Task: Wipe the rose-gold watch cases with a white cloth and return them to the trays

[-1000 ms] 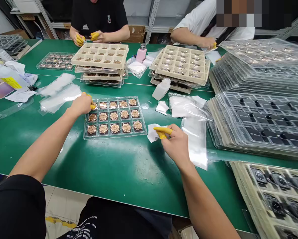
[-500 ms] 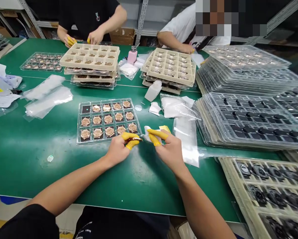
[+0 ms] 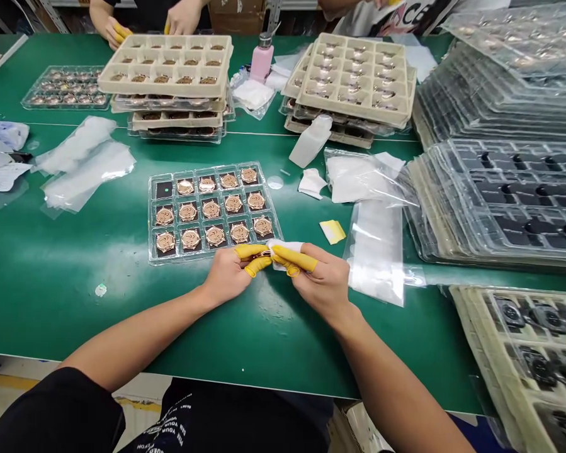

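Observation:
My left hand (image 3: 233, 270), with yellow finger cots on its fingertips, pinches a watch case (image 3: 262, 254) seen edge-on. My right hand (image 3: 318, 277), also in yellow finger cots, grips a white wiping cloth (image 3: 287, 246) and presses it against the case. Much of the case is hidden by fingers and cloth. Just beyond my hands lies a clear plastic tray (image 3: 207, 257) of rose-gold watch cases (image 3: 215, 236) on dark pads. Its far left compartment (image 3: 164, 189) holds no case, only the dark pad.
Stacked beige trays (image 3: 164, 88) stand at the back, beside a pink pump bottle (image 3: 262, 58). Tall stacks of clear trays (image 3: 476, 107) and a tray of black watch parts (image 3: 542, 321) crowd the right. Plastic sleeves (image 3: 374, 251) lie nearby. Co-workers' hands (image 3: 183, 16) show across the table.
My right hand has brought the cloth onto the watch case, which was slightly apart from it before. The yellow-and-white piece beyond my right hand is now fully visible. The view has tilted down.

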A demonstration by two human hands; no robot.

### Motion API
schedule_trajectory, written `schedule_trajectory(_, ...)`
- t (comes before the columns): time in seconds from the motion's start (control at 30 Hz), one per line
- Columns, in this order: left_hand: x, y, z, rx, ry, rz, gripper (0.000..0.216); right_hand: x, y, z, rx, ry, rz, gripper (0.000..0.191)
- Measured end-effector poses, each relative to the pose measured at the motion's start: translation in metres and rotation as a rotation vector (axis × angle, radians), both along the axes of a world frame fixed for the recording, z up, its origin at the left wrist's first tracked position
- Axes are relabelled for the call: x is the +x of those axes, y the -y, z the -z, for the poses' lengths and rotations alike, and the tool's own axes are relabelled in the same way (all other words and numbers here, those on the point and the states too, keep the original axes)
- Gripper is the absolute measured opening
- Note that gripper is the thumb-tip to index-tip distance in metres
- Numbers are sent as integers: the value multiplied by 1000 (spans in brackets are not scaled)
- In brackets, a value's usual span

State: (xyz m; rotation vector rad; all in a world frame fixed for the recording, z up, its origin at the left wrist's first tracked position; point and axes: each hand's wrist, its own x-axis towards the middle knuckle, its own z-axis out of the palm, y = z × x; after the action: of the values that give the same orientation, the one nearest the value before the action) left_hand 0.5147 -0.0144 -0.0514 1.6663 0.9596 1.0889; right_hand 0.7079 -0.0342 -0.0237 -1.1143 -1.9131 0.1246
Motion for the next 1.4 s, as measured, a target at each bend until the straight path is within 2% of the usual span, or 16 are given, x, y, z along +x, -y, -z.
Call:
schedule_trajectory(0.1, -3, 0, -4, 132, -157, -6, 15, -3, 1, 2, 27, 60, -18, 45)
schedule_trajectory(0.17, -2, 2, -4, 144, -136, -34, 17, -4, 0, 1, 34, 38, -1, 42)
schedule_trajectory(0.27, 2, 5, -1, 33, 36, -89, 22, -5, -2, 0, -16, -71, 51, 31)
schedule_trajectory(0.43, 10, 5, 0, -301, 346, -148, 35, -17, -4, 2, -260, -319, 116, 14)
schedule_trajectory(0.53, 10, 1, -2, -330, 409, -168, 39, -23, -3, 6, -362, -462, 127, 10)
schedule_trajectory(0.6, 8, -1, -2, -290, 366, -128, 33, -24, -1, 8, -361, -497, 127, 10)
schedule_trajectory(0.67, 5, -2, -3, -191, 233, -94, 23, -22, 1, 9, -291, -440, 81, 18)
schedule_trajectory(0.77, 0, 1, -6, 8, -42, -78, 9, -18, 3, 9, -101, -196, -18, 34)
schedule_trajectory(0.87, -1, 5, -10, 113, -169, -84, 12, -12, 3, 7, 60, 84, 54, 36)
schedule_trajectory(0.93, 0, 7, -12, 93, -180, -100, 16, -8, 1, 6, 139, 229, 162, 31)
schedule_trajectory(1.03, 3, 7, -12, -84, -118, -92, 22, -1, -3, 1, 188, 290, 280, 26)
schedule_trajectory(1.13, 3, 3, -9, -326, 70, -49, 23, 2, -5, -4, 26, -6, 316, 19)
schedule_trajectory(1.23, 2, -1, -5, -462, 249, -40, 31, -2, -4, -7, -256, -325, 187, 11)
schedule_trajectory(1.3, 1, -3, -3, -453, 299, -42, 34, -6, -2, -5, -350, -343, 39, 15)
schedule_trajectory(1.4, 0, -2, -2, -284, 212, -69, 24, -11, 1, 4, -248, -214, -39, 30)
